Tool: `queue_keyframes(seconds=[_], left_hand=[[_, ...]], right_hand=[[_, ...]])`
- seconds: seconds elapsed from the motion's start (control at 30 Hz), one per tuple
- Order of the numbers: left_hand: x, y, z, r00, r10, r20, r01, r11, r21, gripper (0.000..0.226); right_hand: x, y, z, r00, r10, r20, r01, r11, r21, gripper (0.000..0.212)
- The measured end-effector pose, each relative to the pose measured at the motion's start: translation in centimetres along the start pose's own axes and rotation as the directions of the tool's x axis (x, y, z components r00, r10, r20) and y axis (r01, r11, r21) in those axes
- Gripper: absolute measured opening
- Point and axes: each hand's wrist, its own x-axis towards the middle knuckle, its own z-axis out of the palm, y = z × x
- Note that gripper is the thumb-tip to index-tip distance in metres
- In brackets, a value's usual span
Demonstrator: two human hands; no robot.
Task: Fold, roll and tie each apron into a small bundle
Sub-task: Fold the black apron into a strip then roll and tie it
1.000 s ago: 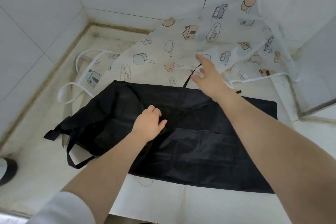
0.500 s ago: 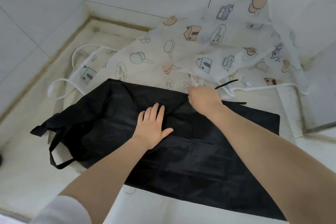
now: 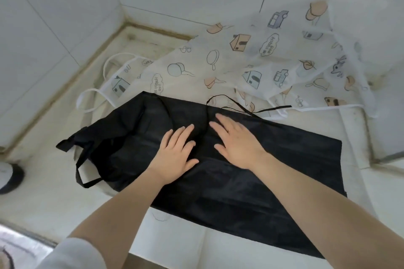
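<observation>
Black apron [image 3: 251, 172] lies flat under both hands, left [image 3: 176, 156] and right [image 3: 237, 144], fingers straight, pressing.

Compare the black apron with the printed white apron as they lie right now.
The black apron is plain, dark and opaque; the white apron is pale with cartoon houses, cars and leaves. The black apron lies folded into a long flat strip nearer the person, with the left hand and right hand flat on it; the white apron lies spread, rumpled and untouched behind it. Both have thin straps.
</observation>
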Motion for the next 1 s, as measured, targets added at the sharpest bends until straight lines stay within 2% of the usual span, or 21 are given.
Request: queue_keyframes(seconds=[0.07, 0.17, 0.23, 0.33, 0.43, 0.47, 0.5, 0.53, 0.6, 0.63, 0.7, 0.83, 0.9, 1.0], left_hand=[[-0.8, 0.3, 0.0, 0.999, 0.044, -0.004, -0.044, 0.998, 0.034, 0.060], [-1.9, 0.9, 0.2, 0.991, 0.128, 0.027, -0.130, 0.989, 0.075, 0.065], [-2.9, 0.9, 0.6, 0.983, 0.153, 0.103, -0.164, 0.980, 0.110, 0.065], [-3.9, 1.0, 0.6, 0.971, 0.138, 0.194, -0.165, 0.977, 0.132, 0.066], [-4.5, 1.5, 0.1, 0.969, 0.218, 0.119, -0.232, 0.965, 0.121, 0.057], [-4.7, 1.7, 0.0, 0.962, 0.252, 0.105, -0.263, 0.960, 0.099, 0.053], [-4.9, 2.0, -0.2, 0.951, 0.296, 0.095, -0.303, 0.950, 0.077, 0.053], [-5.3, 2.4, -0.4, 0.938, 0.331, 0.097, -0.337, 0.940, 0.054, 0.056], [-6.0, 3.1, -0.5, 0.917, 0.371, 0.149, -0.372, 0.928, -0.018, 0.073], [-6.3, 2.9, -0.4, 0.911, 0.368, 0.189, -0.361, 0.930, -0.069, 0.085], [-6.9, 2.1, 0.2, 0.906, 0.341, 0.249, -0.317, 0.939, -0.135, 0.100], [-7.4, 0.8, 0.4, 0.891, 0.343, 0.297, -0.312, 0.939, -0.147, 0.108], [-7.4, 0.9, 0.0, 0.882, 0.335, 0.333, -0.292, 0.941, -0.172, 0.103], [-7.1, 1.6, -1.2, 0.877, 0.307, 0.370, -0.235, 0.945, -0.227, 0.078]], right_hand=[[-2.2, -0.2, 2.0, 0.984, 0.042, 0.175, -0.027, 0.996, -0.089, 0.068], [-5.5, -0.2, 3.7, 0.952, 0.250, 0.177, -0.228, 0.964, -0.139, 0.071], [-7.9, -0.1, 4.4, 0.892, 0.417, 0.174, -0.400, 0.908, -0.123, 0.070], [-12.4, -0.2, 5.5, 0.731, 0.655, 0.192, -0.653, 0.753, -0.083, 0.066], [-15.0, -0.8, 4.8, 0.550, 0.804, 0.226, -0.815, 0.576, -0.066, 0.066], [-15.0, -1.3, 4.2, 0.535, 0.821, 0.200, -0.827, 0.557, -0.072, 0.068], [-14.9, -2.2, 3.6, 0.578, 0.802, 0.153, -0.804, 0.591, -0.062, 0.069], [-14.4, -3.4, 3.1, 0.675, 0.730, 0.108, -0.733, 0.680, -0.024, 0.069], [-13.3, -6.5, 2.3, 0.874, 0.472, 0.114, -0.483, 0.868, 0.111, 0.067], [-12.6, -7.9, 2.2, 0.918, 0.358, 0.169, -0.387, 0.903, 0.186, 0.068], [-11.8, -9.7, 2.5, 0.912, 0.289, 0.290, -0.367, 0.891, 0.268, 0.075], [-11.9, -9.9, 3.0, 0.862, 0.312, 0.399, -0.372, 0.925, 0.081, 0.095], [-12.0, -10.1, 2.9, 0.842, 0.334, 0.424, -0.368, 0.930, -0.004, 0.091], [-11.8, -10.9, 2.7, 0.828, 0.370, 0.422, -0.380, 0.923, -0.065, 0.086]])
